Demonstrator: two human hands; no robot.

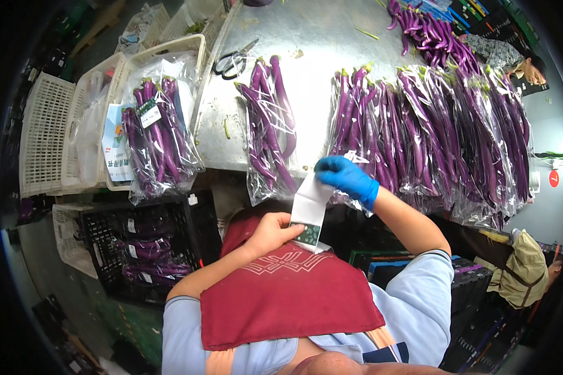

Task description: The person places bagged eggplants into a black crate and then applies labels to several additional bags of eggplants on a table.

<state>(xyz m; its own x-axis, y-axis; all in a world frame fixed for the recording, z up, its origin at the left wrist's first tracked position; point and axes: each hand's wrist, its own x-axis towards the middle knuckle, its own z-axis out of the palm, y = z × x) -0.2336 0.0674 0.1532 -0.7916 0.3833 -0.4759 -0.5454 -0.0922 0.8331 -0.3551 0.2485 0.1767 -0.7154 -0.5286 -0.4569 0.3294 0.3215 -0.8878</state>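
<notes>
My left hand [277, 230], bare, pinches a strip of labels [307, 211] near its green printed end, in front of my red apron. The upper end of the white strip is in my right hand [349, 180], in a blue glove. A clear bag of purple eggplants [270, 126] lies on the metal table, its lower end over the edge. To its right several bagged eggplants [427, 136] lie side by side. Another bag of eggplants [157, 136], with a label on it, rests on a white plastic crate at the left.
Black-handled scissors [232, 64] lie on the metal table [309, 23]. Loose eggplants [434, 35] are heaped at the far right, near another person [506, 58]. A black crate [108, 262] at lower left holds labelled bags. White baskets [47, 136] stand at the left.
</notes>
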